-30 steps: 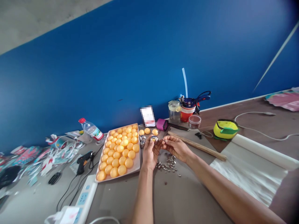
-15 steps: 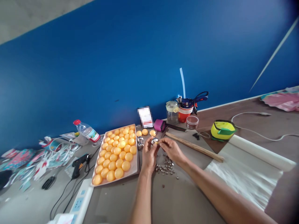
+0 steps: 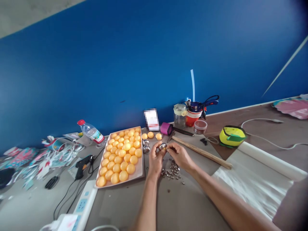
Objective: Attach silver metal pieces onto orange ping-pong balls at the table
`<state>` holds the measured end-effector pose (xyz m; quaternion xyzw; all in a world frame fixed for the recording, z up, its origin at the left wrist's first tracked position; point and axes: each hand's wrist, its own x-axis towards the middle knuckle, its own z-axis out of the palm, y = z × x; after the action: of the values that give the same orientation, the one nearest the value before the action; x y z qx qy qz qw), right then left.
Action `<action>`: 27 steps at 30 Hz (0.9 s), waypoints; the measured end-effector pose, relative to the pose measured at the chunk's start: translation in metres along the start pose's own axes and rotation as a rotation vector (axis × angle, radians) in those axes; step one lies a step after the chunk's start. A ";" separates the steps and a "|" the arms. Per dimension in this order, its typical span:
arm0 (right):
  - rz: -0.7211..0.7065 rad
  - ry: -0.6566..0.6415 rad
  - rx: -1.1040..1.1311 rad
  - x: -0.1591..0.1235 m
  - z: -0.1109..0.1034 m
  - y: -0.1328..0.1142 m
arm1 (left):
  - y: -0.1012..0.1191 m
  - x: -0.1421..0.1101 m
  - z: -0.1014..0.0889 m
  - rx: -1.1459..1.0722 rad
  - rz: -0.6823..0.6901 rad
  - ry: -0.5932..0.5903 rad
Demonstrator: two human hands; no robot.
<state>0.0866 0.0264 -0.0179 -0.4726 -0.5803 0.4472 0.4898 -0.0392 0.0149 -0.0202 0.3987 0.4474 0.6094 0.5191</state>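
Observation:
My left hand (image 3: 156, 159) is closed around an orange ball partly covered in shiny silver pieces (image 3: 162, 146). From the right, my right hand (image 3: 179, 155) pinches its fingers together against the ball's side; whatever is between those fingertips is too small to make out. Below both hands lies a scatter of small silver metal pieces (image 3: 171, 170) on the table. Silver-covered balls (image 3: 146, 149) rest just left of my left hand. Beyond them sit a few plain orange balls (image 3: 150, 134). A shallow white tray (image 3: 141, 160) full of orange balls (image 3: 116, 168) stands on the left.
A wooden-handled hammer (image 3: 202, 152) lies right of my hands, near a purple-headed tool (image 3: 166, 128). Behind are a lidded jar (image 3: 180, 116) and red cups (image 3: 192, 118). A glue gun (image 3: 81, 166), power strip (image 3: 84, 205) and bottle (image 3: 92, 133) are left; a white roll (image 3: 271, 160) is right.
The whole view has shifted slightly, so things appear a little farther right. Both hands stay at the ball, which seems turned a little, with more silver showing.

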 end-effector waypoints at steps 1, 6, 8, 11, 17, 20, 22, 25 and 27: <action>0.019 -0.005 0.008 0.000 0.001 0.000 | 0.000 0.000 -0.001 0.010 0.000 -0.002; 0.100 0.010 0.087 0.000 0.006 0.004 | 0.001 -0.001 -0.001 0.020 0.004 0.008; 0.104 0.010 0.102 0.002 0.007 0.006 | 0.001 -0.002 0.000 0.030 0.000 0.006; 0.094 0.009 0.146 0.006 0.007 0.009 | 0.002 -0.002 0.002 -0.020 -0.020 0.013; -0.118 0.204 -0.216 0.010 -0.012 0.014 | 0.010 0.002 0.001 -0.425 -0.153 -0.024; -0.129 0.291 -0.720 0.008 -0.027 0.017 | 0.011 0.005 -0.004 -0.531 -0.178 -0.006; -0.040 0.272 -0.967 0.008 -0.034 0.020 | 0.011 0.007 -0.008 -0.571 -0.182 -0.008; 0.049 0.201 -1.154 0.008 -0.040 0.024 | 0.010 0.007 -0.011 -0.604 -0.189 0.003; 0.064 0.180 -1.215 0.009 -0.043 0.026 | 0.009 0.005 -0.012 -0.609 -0.198 0.013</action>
<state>0.1311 0.0421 -0.0372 -0.7203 -0.6734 0.0095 0.1662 -0.0536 0.0182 -0.0149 0.1755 0.2847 0.6643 0.6685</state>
